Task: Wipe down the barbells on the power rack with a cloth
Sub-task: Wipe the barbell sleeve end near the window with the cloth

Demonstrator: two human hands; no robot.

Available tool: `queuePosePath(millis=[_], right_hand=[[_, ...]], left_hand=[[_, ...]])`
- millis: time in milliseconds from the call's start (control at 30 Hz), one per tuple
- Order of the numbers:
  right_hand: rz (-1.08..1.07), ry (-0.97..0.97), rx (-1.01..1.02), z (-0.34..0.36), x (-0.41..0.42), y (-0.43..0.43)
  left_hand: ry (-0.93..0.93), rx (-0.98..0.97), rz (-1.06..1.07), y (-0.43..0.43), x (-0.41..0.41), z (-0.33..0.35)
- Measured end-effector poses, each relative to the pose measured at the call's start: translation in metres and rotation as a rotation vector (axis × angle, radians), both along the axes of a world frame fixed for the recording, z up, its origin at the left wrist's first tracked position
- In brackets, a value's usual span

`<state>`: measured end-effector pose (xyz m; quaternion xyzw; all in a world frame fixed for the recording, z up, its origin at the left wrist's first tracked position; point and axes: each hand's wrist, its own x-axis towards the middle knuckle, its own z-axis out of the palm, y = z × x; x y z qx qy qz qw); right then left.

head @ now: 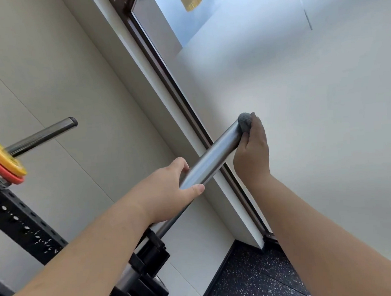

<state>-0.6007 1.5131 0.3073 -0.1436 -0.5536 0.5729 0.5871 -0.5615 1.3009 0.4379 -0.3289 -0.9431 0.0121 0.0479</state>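
The large frosted window pane (302, 118) filled the right of the view, with a cream wall panel (48, 76) to its left and a dark window frame between them. A black perforated steel rack upright (18, 218) crossed the lower left corner, above a speckled black rubber floor (255, 277).

The brushed steel barbell (213, 156) ran from the rack fittings at the lower centre up and away towards the window, with its thick sleeve end free in the air. A second steel bar end (45, 135) projected higher on the rack and carried a yellow plate (0, 153) against a red plate (6, 173). No cloth was near that bar.

The left hand (167, 190) gripped the sleeve near its inner end, fingers curled over the top and thumb beneath. In my judgement this grip was there to stop the sleeve turning or shifting under pressure.

The right hand (252, 151) was at the very tip of the sleeve, its fingers closed around a small grey cloth (245, 122) bunched into a wad. The cloth was pressed against the end face of the sleeve, and I judged the bunching was meant to concentrate pressure on that small round face.

The work in hand appeared to be the sleeve end of this bar.
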Motion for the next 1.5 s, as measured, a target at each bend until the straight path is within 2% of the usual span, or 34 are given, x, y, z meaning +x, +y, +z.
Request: queuePosePath(millis=[133,267,500,700,833,933,1100,1200,1367,1500], right_hand=[[-0.002,0.026,-0.107,0.011,0.004,0.002],[0.011,0.075,-0.031,0.000,0.010,-0.045],[0.032,-0.052,-0.070,0.009,0.014,0.013],[0.013,-0.003,0.004,-0.001,0.019,-0.054],[-0.008,-0.029,0.004,0.005,0.013,-0.015],[-0.021,-0.074,-0.056,0.010,0.014,0.000],[-0.043,-0.083,0.072,0.004,0.017,-0.036],[-0.073,-0.084,0.149,0.002,0.015,-0.024],[-0.039,-0.096,-0.040,0.014,0.011,0.004],[0.018,-0.010,0.005,0.004,0.014,-0.042]], left_hand=[[-0.031,0.008,-0.008,-0.001,-0.002,0.001],[-0.004,-0.021,-0.015,-0.001,0.001,0.001],[-0.039,0.027,-0.025,-0.003,-0.001,0.003],[0.019,-0.020,-0.059,-0.002,0.000,0.006],[-0.053,-0.028,-0.079,-0.004,-0.002,0.013],[-0.003,-0.069,-0.061,-0.003,0.001,0.016],[0.074,-0.136,-0.050,-0.001,0.010,0.008],[0.117,-0.173,-0.067,-0.001,0.011,0.007],[0.101,-0.147,-0.105,-0.004,0.011,0.010],[0.134,-0.199,-0.081,-0.002,0.011,0.007]])
